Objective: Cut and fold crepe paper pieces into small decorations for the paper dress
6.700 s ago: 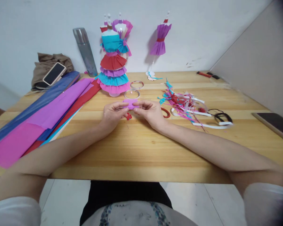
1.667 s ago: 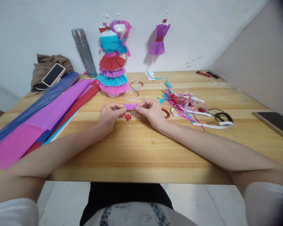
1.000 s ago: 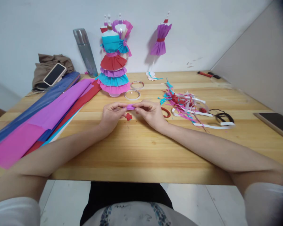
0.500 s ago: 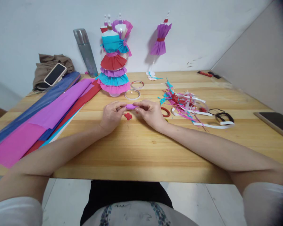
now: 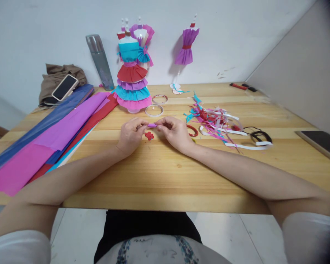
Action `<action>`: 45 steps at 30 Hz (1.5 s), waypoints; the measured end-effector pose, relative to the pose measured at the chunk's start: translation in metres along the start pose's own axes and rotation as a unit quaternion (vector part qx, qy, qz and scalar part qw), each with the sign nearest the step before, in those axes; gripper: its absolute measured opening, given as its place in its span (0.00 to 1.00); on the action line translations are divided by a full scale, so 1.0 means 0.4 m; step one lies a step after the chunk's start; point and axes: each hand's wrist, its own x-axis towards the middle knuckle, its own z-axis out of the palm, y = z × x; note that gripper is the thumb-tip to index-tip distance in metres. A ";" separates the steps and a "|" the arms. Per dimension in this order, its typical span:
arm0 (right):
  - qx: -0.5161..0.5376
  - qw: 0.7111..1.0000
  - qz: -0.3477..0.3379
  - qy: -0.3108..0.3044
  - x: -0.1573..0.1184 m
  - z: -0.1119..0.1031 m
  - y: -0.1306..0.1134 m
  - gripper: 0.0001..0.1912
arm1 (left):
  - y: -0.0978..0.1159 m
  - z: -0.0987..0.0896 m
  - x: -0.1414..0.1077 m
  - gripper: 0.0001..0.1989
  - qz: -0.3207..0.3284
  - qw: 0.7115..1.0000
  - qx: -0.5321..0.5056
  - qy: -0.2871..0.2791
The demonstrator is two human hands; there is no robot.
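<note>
A small purple paper strip (image 5: pixel 152 125) is stretched between my two hands, low over the wooden table (image 5: pixel 154 176). My left hand (image 5: pixel 132 135) pinches its left end between thumb and fingers. At the right end, my right hand (image 5: pixel 175 134) pinches it the same way. Just below the strip a small red flower-shaped piece (image 5: pixel 149 136) lies on the table. Two rolls of clear tape (image 5: pixel 154 110) lie beyond my hands, beside a doll form in a tiered paper dress (image 5: pixel 132 75).
Crepe paper sheets (image 5: pixel 51 137), a bottle (image 5: pixel 100 62) and a phone on cloth (image 5: pixel 65 88) are left. Right are a red ring (image 5: pixel 193 130), paper scraps (image 5: pixel 209 117), a black cord coil (image 5: pixel 260 138) and a dark device (image 5: pixel 323 145). A purple-dressed form (image 5: pixel 187 46) stands behind.
The purple strip between my fingers looks narrower than before. Both hands have stayed nearly in place and still pinch it.
</note>
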 end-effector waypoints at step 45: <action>0.127 0.991 -0.019 -0.029 0.006 0.008 0.018 0.16 | -0.017 0.014 0.006 0.20 -0.059 0.989 -0.131 -0.021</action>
